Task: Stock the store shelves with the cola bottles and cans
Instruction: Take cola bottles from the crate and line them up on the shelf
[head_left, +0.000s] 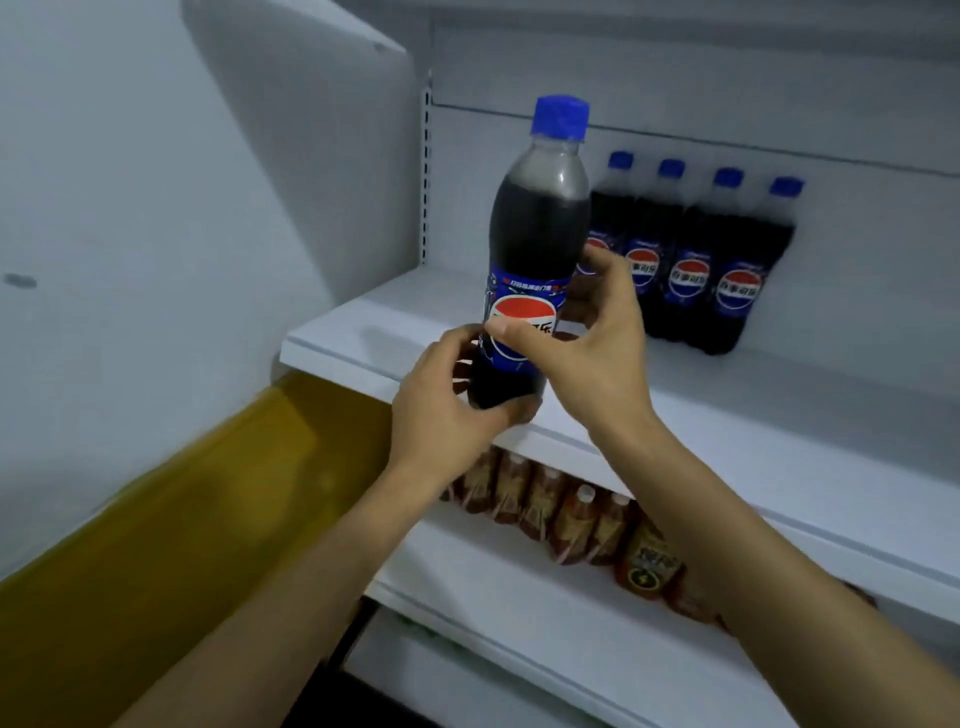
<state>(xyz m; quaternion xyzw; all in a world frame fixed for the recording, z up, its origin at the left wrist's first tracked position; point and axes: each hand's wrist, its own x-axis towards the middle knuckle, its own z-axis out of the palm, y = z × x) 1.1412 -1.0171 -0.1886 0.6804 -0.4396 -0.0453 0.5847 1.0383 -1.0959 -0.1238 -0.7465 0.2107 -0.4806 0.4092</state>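
1. Cola bottle (535, 234), held in both hands, rises in front of the white shelving unit (727, 119). This unit is the biggest thing in view and fills the space behind and to the right of the grip.
2. A pale wall (130, 208) lies left of the grip, with a yellow band (182, 519) beneath it, below and left of the hands.
3. The upper shelf (779, 415) runs just under and behind the grip. The held bottle's base sits over its front edge, and I cannot tell whether it touches the board.
4. The lower shelf (519, 597) lies below the grip. It carries a row of amber-brown drink bottles (571, 519), partly hidden by the right forearm.
5. Four cola bottles (691, 260) stand upright, side by side, at the back of the upper shelf, behind and right of the grip. The leftmost is partly hidden by the held bottle and the right fingers.
6. The held bottle is dark and filled to the shoulder. Its blue label faces the camera, and it is nearly upright, with the top leaning slightly right.
7. The right hand (597, 338) pinches the bottle at label height, with the thumb on the label front and the fingers curled round the far side.
8. The left hand (447, 395) wraps the bottle's base, below and left of the right hand.
9. The blue cap (561, 117) sits on the neck, well above both hands.
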